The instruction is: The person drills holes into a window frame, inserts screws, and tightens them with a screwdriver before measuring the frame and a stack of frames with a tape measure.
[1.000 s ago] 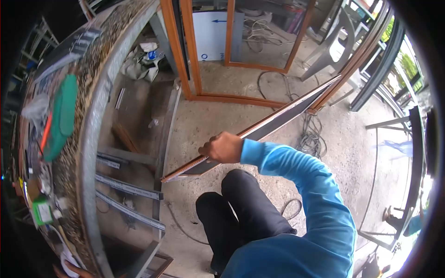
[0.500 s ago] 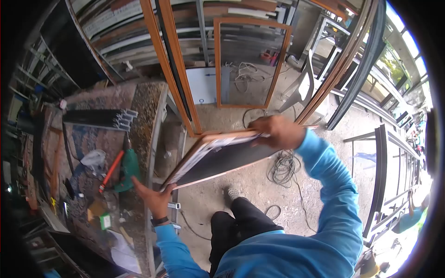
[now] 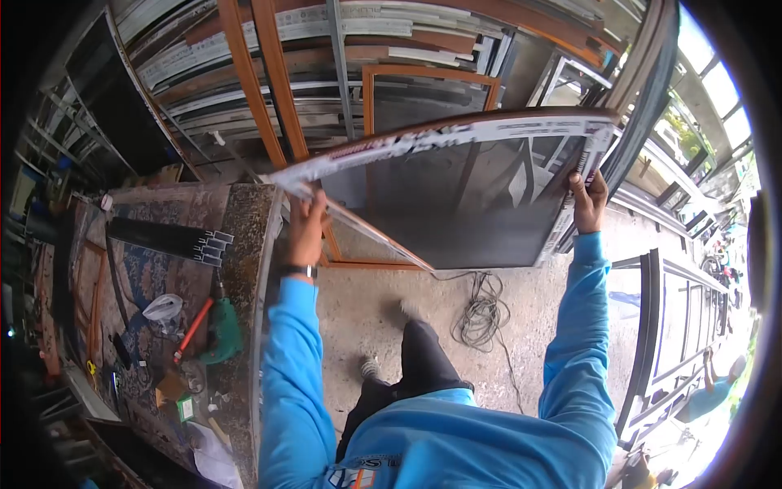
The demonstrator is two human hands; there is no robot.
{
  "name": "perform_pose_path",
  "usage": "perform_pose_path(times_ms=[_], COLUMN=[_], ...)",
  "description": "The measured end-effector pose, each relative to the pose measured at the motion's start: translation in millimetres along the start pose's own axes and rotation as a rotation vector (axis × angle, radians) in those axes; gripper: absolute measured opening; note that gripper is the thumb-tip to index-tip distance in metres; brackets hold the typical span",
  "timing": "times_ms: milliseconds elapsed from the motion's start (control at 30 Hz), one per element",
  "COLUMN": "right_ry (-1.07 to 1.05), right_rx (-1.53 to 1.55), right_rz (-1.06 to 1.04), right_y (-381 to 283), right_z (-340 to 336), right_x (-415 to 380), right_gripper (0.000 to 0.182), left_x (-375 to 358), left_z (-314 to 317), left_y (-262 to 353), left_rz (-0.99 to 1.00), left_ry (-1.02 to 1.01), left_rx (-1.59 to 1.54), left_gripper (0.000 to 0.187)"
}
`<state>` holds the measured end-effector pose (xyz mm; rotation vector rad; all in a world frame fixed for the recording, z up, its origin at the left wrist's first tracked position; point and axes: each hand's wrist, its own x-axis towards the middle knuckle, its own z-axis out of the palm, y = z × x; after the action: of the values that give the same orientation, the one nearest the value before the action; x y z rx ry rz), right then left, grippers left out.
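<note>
Workshop, open to outdoors at right: bright daylight there, greenery (image 3: 686, 134) beyond, dimmer upper left. Bare concrete floor (image 3: 358, 306), rough and stained. Back storage rack (image 3: 339, 73) — long profiles (image 3: 399, 42) stacked lengthwise, white, brown, grey. Worn workbench (image 3: 244, 224) at left — faded patterned surface, speckled edge.

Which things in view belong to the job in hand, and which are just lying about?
In the job:
framed mesh panel, raised off the floor
left hand, on its left side
right hand, on its right side

Apparently just lying about:
green power tool, on the bench
dark profiles, also there
coiled cable, on the floor
</note>
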<state>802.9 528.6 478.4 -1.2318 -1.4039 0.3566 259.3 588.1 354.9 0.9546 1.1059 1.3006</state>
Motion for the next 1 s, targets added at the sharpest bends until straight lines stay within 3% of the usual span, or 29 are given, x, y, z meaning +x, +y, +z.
perform_pose_path(times_ms=[133,167,233,300,400,467,533,600,633,667,733,767,800,833,867,900,933,967,1000], right_ry=[0.097,0.092,0.093,0.025,0.001,-0.015,0.012,0.01,0.016,-0.005,0.211,-0.116,-0.432,-0.256,-0.481,-0.577,-0.664,-0.748,-0.846], right_rx=[-0.004,-0.075,-0.234,-0.358,-0.389,-0.379,-0.244,-0.317,-0.269,-0.388,-0.022,-0.562,-1.036,-0.488,-0.775,-0.816,-0.861,-0.901,-0.944], right_rz=[0.147,0.162,0.238,0.257,0.275,0.393,0.397,0.351,0.4,0.43,0.704,0.354,-0.074,0.757,0.47,0.415,0.36,0.291,0.21], right_y=[173,218,285,323,405,418,446,472,499,533,567,585,620,729,682,661,646,628,609], right_z=[17,36,60,83,110,127,139,142,142,137,142,123,94,82,84,116,148,182,208], right_x=[26,43,42,55,62,84,102,118,121,124,131,130,129,118,127,112,95,70,37], right_gripper=[0.045,0.047,0.053,0.058,0.06,0.059,0.054,0.055,0.058,0.062,0.056,0.051,0.049,0.045,0.047,0.05,0.052,0.055,0.057], left_x=[123,153,217,268,328,360,384,400,388,401,421,398,380,364,349,333,269,205,144], left_z=[35,49,62,78,77,79,85,92,106,105,104,124,137,139,141,143,128,112,95], left_y=[-22,-33,-77,-107,-159,-177,-188,-198,-173,-185,-211,-186,-177,-211,-245,-279,-256,-234,-212], left_rz=[-0.002,0.12,0.254,0.347,0.364,0.312,0.309,0.285,0.23,0.21,0.24,0.309,0.19,0.395,0.631,0.86,0.575,0.248,-0.051], left_ry=[0.003,0.052,0.077,0.122,0.202,0.231,0.223,0.223,0.251,0.236,0.119,0.166,0.104,0.086,0.189,0.374,0.002,-0.126,-0.153], left_rx=[0.276,0.401,0.457,0.517,0.613,0.669,0.553,0.504,0.632,0.694,0.616,0.687,0.483,0.847,1.324,1.671,1.044,0.394,0.546], left_gripper=[0.069,0.056,0.048,0.047,0.054,0.055,0.054,0.053,0.051,0.037,0.036,0.034,0.035,0.023,0.011,0.007,0.009,0.018,0.024])
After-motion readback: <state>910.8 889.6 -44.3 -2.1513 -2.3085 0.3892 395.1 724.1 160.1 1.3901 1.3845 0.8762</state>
